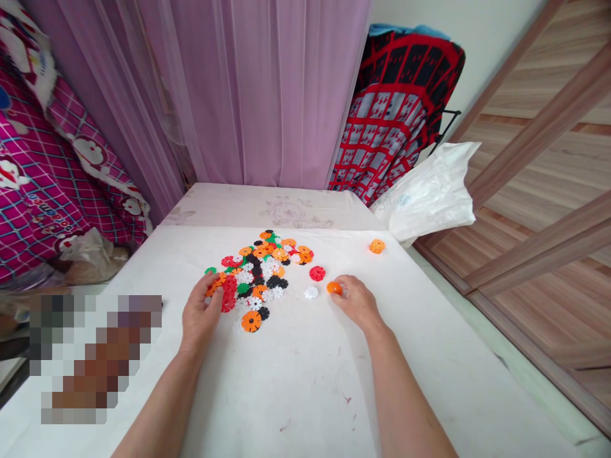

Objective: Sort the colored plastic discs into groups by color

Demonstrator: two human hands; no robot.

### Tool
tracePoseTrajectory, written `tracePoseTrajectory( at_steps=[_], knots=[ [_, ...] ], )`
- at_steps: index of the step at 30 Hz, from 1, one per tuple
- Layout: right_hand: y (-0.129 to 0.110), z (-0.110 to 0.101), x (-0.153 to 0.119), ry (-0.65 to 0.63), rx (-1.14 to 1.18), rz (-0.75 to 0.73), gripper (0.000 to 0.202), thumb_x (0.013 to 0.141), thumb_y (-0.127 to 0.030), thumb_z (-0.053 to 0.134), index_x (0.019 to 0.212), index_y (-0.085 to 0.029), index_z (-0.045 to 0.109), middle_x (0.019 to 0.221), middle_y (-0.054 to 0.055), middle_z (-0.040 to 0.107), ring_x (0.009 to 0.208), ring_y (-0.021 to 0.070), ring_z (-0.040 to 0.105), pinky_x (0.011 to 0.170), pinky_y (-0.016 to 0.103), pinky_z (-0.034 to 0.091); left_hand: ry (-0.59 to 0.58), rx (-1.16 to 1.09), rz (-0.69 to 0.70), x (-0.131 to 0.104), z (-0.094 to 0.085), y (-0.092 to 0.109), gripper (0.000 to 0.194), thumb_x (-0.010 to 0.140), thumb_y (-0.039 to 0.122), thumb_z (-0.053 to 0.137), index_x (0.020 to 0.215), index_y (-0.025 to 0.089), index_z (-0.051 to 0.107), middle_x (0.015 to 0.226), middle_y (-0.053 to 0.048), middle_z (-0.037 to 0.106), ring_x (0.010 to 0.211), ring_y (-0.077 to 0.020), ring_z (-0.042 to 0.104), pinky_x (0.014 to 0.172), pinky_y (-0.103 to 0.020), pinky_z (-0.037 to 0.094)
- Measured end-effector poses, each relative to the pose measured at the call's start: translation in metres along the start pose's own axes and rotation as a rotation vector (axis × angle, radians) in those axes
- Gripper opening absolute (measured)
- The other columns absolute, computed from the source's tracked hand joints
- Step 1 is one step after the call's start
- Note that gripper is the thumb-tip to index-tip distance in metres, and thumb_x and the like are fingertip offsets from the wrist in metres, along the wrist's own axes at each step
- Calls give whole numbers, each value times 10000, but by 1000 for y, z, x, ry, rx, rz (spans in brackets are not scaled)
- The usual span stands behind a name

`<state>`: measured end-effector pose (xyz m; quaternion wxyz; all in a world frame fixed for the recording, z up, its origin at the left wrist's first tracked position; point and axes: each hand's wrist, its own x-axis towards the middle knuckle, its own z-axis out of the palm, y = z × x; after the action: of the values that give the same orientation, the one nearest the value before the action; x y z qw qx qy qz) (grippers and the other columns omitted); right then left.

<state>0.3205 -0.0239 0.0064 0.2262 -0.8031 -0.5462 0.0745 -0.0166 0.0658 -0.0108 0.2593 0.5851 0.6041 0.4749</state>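
Notched plastic snowflake discs in orange, red, white, black and green lie in a loose pile (258, 273) on the white-covered table. At the pile's left edge, my left hand (203, 312) has its thumb and fingers apart, beside orange discs and a cluster of red discs (229, 294); whether it touches them is hard to tell. My right hand (356, 302) pinches an orange disc piece (334, 288) low over the table. Just left of those fingertips are a white disc stack (311, 292) and a red disc (317, 273).
An orange block of discs (377, 245) sits at the table's far right. A white plastic bag (429, 194) stands by the right edge. Purple curtains (286, 95) hang behind the table (305, 388). A pixelated patch (100, 362) hides the left side.
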Motion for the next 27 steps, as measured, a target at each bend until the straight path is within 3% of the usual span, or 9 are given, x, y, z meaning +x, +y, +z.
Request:
tracePoseTrajectory(
  at_steps=[4, 8, 10, 13, 16, 20, 27],
  knots=[
    [-5, -8, -1, 54, 26, -41, 210, 755, -221, 603, 958, -234, 653, 1026, 33, 662, 900, 178, 615, 784, 296, 455, 7, -37, 21, 1, 2, -3, 332, 829, 346, 545, 1127, 249, 657, 1360, -57, 603, 1281, -235, 535, 1135, -425, 360],
    [-40, -5, -13, 144, 150, -211, 116, 813, -256, 556, 874, -245, 654, 955, 23, 677, 866, 178, 623, 806, 309, 472, 18, -42, 22, 0, 3, -2, 317, 821, 336, 550, 1105, 252, 664, 1337, -53, 621, 1269, -234, 546, 1139, -431, 357],
    [-67, 6, -25, 99, 221, -362, 105, 826, -222, 547, 831, -251, 648, 891, 11, 681, 875, 172, 625, 818, 296, 473, 16, -43, 22, 0, 3, -2, 322, 819, 329, 553, 1113, 253, 661, 1337, -53, 622, 1268, -231, 548, 1135, -427, 363],
    [-108, 27, -44, -49, 283, -592, 110, 817, -182, 596, 878, -250, 657, 969, 6, 703, 942, 165, 618, 865, 287, 473, 10, -43, 32, 0, 3, -2, 333, 826, 332, 546, 1129, 245, 655, 1347, -60, 614, 1276, -226, 541, 1137, -417, 360],
    [-134, 45, -55, -139, 270, -684, 137, 802, -200, 662, 932, -243, 665, 1060, 9, 705, 985, 176, 603, 899, 300, 471, 4, -44, 42, 0, 3, -3, 338, 835, 347, 535, 1132, 236, 653, 1349, -68, 612, 1278, -224, 539, 1128, -410, 371],
    [-143, 58, -55, -189, 198, -668, 161, 791, -230, 693, 950, -245, 676, 1071, 19, 693, 1002, 195, 585, 899, 316, 479, -4, -38, 32, 0, 4, -5, 362, 836, 363, 533, 1154, 232, 645, 1365, -71, 600, 1286, -231, 531, 1098, -407, 404],
    [-131, 62, -46, -120, 158, -460, 276, 759, -169, 634, 1021, -251, 662, 1092, 50, 664, 1046, 224, 567, 907, 352, 491, -5, -30, 48, 0, 5, -5, 342, 834, 355, 551, 1145, 252, 650, 1358, -61, 606, 1285, -232, 534, 1115, -417, 387]
  ],
)
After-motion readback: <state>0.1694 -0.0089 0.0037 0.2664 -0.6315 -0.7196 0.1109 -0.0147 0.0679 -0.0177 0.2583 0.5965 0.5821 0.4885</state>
